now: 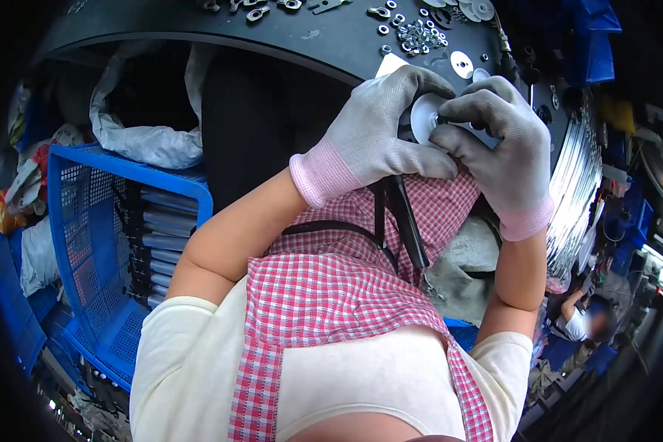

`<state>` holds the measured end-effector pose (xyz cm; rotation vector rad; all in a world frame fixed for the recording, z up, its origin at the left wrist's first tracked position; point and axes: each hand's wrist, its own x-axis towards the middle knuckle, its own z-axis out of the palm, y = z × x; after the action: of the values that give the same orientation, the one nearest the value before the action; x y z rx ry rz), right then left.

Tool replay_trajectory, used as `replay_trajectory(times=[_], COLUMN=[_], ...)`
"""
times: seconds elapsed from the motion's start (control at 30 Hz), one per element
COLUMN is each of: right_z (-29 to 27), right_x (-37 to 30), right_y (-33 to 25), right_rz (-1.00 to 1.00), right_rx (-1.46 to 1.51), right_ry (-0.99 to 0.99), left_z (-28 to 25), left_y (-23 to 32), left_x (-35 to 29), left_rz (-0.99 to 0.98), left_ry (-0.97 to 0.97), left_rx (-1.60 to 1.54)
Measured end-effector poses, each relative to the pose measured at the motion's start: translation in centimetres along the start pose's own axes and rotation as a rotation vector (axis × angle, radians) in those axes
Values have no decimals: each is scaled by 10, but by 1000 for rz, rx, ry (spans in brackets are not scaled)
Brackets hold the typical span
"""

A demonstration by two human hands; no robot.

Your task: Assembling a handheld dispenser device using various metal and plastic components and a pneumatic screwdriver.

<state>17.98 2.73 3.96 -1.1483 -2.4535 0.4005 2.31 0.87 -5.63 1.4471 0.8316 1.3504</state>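
Note:
Both of my hands wear grey gloves with pink cuffs and meet at the table's near edge. My left hand [387, 129] curls round a pale round disc [424, 116], holding it tilted. Close against the disc's middle, the thumb and fingers of my right hand [504, 144] pinch together. Whatever small part sits between them is mostly hidden. Below my left hand a black rod-shaped piece [409, 228] slants down over my checked apron [346, 295]. I cannot tell whether it joins the disc.
On the dark table [309, 43] lie a pile of small metal nuts [420, 37], a white disc [462, 64] and several metal fittings [258, 13]. Long shiny rods [574, 184] are stacked at the right. A blue crate [88, 243] with grey tubes stands left. Another person [586, 320] is at far right.

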Motion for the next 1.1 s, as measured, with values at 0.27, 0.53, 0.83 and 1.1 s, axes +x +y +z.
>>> replay_trajectory(times=[0.27, 0.53, 0.83, 1.1], right_z=[-5, -1, 10, 2], right_x=[-1, -3, 8, 0], right_y=[5, 24, 27, 13], right_rz=[-82, -83, -343, -272], right_rx=[-36, 27, -73, 88], right_ry=[-57, 18, 230, -162], left_z=[1, 2, 0, 6], left_y=[-4, -6, -8, -11], left_x=[-1, -14, -13, -10], left_rz=[7, 55, 30, 253], left_ry=[-11, 29, 23, 174], left_rx=[-17, 324, 268, 389])
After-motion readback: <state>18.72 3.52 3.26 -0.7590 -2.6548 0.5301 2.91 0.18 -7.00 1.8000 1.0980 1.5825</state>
